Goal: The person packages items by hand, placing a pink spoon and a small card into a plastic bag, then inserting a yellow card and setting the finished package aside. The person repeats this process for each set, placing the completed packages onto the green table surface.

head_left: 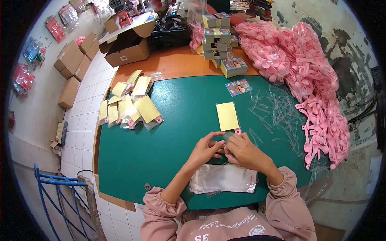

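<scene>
A clear plastic bag with a yellow card (227,116) in it lies on the green table mat (177,120), and the pink handle end of a spoon (237,131) shows at its lower corner. Both hands meet at the bag's near end. My left hand (207,149) pinches the clear plastic there with bent fingers. Close against it, my right hand (250,153) has its fingertips closed on the same plastic; the exact grip is partly hidden. Just below the hands lies a stack of flat clear bags (223,179).
Filled bags with yellow cards (148,109) are heaped at the left. Thin clear plastic strips (279,114) lie scattered at the right, beside many pink spoons (317,132). A printed card (238,87) lies beyond the bag, before banded card stacks (217,36). An open carton (128,50) stands back left.
</scene>
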`<state>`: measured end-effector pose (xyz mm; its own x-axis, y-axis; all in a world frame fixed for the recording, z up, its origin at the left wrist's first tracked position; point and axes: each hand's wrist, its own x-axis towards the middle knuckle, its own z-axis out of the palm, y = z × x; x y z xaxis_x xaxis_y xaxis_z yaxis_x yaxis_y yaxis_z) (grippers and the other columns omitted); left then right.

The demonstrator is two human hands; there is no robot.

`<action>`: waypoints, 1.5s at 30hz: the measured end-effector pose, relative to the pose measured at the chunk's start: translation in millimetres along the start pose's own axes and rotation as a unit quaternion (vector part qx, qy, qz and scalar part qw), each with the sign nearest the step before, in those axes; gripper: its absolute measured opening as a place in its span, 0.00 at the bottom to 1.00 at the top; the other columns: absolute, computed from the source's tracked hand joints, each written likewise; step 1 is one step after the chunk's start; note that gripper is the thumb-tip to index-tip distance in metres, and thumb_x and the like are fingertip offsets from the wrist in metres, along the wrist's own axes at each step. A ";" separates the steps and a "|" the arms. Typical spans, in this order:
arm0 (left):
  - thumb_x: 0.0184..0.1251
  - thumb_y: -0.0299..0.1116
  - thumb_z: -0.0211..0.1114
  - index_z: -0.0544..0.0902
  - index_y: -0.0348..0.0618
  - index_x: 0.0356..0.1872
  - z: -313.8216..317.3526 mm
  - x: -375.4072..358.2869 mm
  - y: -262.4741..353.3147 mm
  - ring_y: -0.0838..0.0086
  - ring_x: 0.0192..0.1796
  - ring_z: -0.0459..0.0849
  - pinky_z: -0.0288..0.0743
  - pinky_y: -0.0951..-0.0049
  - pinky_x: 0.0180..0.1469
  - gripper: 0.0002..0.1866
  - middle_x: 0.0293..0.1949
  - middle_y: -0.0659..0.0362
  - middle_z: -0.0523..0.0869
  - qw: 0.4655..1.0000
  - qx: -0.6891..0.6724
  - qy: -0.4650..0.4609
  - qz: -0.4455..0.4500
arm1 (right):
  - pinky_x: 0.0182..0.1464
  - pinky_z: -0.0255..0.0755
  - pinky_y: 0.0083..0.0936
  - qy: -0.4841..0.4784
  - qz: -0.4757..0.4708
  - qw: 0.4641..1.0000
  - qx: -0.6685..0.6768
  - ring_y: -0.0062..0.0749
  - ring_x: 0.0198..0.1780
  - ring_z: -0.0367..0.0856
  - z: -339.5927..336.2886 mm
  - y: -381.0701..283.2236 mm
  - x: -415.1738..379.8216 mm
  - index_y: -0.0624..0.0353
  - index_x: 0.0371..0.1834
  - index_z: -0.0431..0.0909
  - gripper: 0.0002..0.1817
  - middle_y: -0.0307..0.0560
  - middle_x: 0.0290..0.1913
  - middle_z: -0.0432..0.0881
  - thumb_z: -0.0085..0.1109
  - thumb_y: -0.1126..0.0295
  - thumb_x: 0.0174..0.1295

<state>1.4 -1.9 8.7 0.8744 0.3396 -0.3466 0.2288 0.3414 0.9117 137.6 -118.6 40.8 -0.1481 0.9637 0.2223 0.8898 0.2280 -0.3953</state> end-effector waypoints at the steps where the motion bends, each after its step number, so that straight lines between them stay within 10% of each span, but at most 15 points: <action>1: 0.67 0.34 0.53 0.67 0.42 0.57 1.4 0.4 -0.4 0.75 0.39 0.82 0.76 0.77 0.38 0.18 0.39 0.54 0.83 1.000 0.005 0.015 0.001 | 0.44 0.59 0.32 0.000 0.000 1.000 -0.001 0.39 0.41 0.68 -4.3 1.5 -0.7 0.57 0.29 0.69 0.10 0.45 0.33 0.69 0.60 0.72 0.45; 22: 0.62 0.26 0.57 0.65 0.41 0.55 0.6 -1.9 -3.6 0.77 0.36 0.82 0.78 0.78 0.36 0.20 0.32 0.56 0.82 0.998 -0.005 0.060 0.009 | 0.48 0.60 0.35 0.031 -0.022 0.994 -0.101 0.36 0.41 0.69 15.0 2.6 -1.4 0.58 0.30 0.71 0.11 0.44 0.31 0.69 0.59 0.67 0.46; 26: 0.58 0.23 0.60 0.66 0.40 0.50 3.0 0.0 -4.6 0.79 0.34 0.81 0.78 0.79 0.33 0.19 0.30 0.58 0.82 0.995 0.000 0.097 0.013 | 0.48 0.59 0.33 0.006 -0.029 0.999 -0.029 0.34 0.38 0.69 0.4 5.5 -7.2 0.56 0.29 0.69 0.08 0.41 0.30 0.69 0.59 0.71 0.48; 28: 0.59 0.23 0.58 0.67 0.39 0.48 2.0 1.2 -1.4 0.80 0.34 0.80 0.77 0.80 0.34 0.16 0.30 0.58 0.82 0.994 0.002 0.102 0.032 | 0.47 0.61 0.30 -0.023 -0.002 0.975 0.220 0.33 0.36 0.69 -20.8 14.4 -13.6 0.58 0.28 0.69 0.08 0.41 0.31 0.69 0.59 0.70 0.51; 34: 0.63 0.25 0.55 0.74 0.36 0.44 -2.2 -1.6 -3.5 0.80 0.36 0.80 0.77 0.81 0.38 0.09 0.32 0.60 0.81 0.999 -0.008 0.035 0.006 | 0.38 0.64 0.19 0.119 0.266 0.865 0.409 0.21 0.34 0.67 -97.2 133.6 -85.2 0.60 0.29 0.70 0.05 0.38 0.31 0.70 0.54 0.71 0.56; 37: 0.63 0.25 0.54 0.77 0.35 0.44 -2.7 -0.6 -2.7 0.80 0.37 0.79 0.77 0.81 0.39 0.10 0.33 0.60 0.81 0.999 -0.022 0.027 -0.004 | 0.39 0.66 0.26 0.153 0.314 0.937 -0.026 0.31 0.36 0.71 -96.3 144.0 -88.7 0.61 0.32 0.70 0.08 0.44 0.32 0.72 0.55 0.72 0.51; 39: 0.63 0.25 0.54 0.77 0.36 0.46 -3.0 -0.8 -0.6 0.80 0.37 0.79 0.77 0.81 0.40 0.11 0.34 0.60 0.81 0.999 -0.035 0.021 -0.015 | 0.42 0.67 0.33 0.179 0.326 0.863 -0.342 0.42 0.40 0.73 -80.3 109.5 -72.5 0.62 0.37 0.70 0.14 0.52 0.37 0.74 0.58 0.70 0.47; 41: 0.64 0.26 0.55 0.77 0.36 0.46 -3.1 -1.4 -2.2 0.81 0.37 0.79 0.77 0.81 0.40 0.11 0.34 0.60 0.81 0.999 -0.037 0.022 -0.014 | 0.43 0.67 0.35 0.117 0.160 0.980 0.000 0.42 0.42 0.73 -61.2 54.5 -48.6 0.62 0.39 0.70 0.17 0.52 0.39 0.73 0.61 0.67 0.47; 43: 0.64 0.27 0.55 0.77 0.37 0.45 -4.8 -0.4 -3.0 0.81 0.37 0.79 0.76 0.82 0.39 0.11 0.35 0.60 0.82 0.999 -0.036 0.023 -0.012 | 0.44 0.66 0.33 0.019 0.148 0.967 0.208 0.44 0.41 0.72 -44.7 17.3 -34.1 0.62 0.43 0.70 0.18 0.49 0.39 0.74 0.61 0.69 0.48; 45: 0.64 0.28 0.55 0.77 0.37 0.46 -5.0 -1.3 -5.4 0.82 0.37 0.79 0.76 0.82 0.39 0.11 0.35 0.61 0.82 0.999 -0.043 0.020 -0.003 | 0.43 0.67 0.32 0.016 0.123 0.983 0.135 0.43 0.40 0.72 -26.1 4.9 -28.9 0.62 0.42 0.70 0.17 0.49 0.38 0.75 0.61 0.70 0.49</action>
<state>-3.1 0.1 3.1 0.8553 0.3713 -0.3614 0.1940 0.4173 0.8878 157.6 -149.0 55.7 0.0740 0.9903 0.1173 0.7488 0.0225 -0.6624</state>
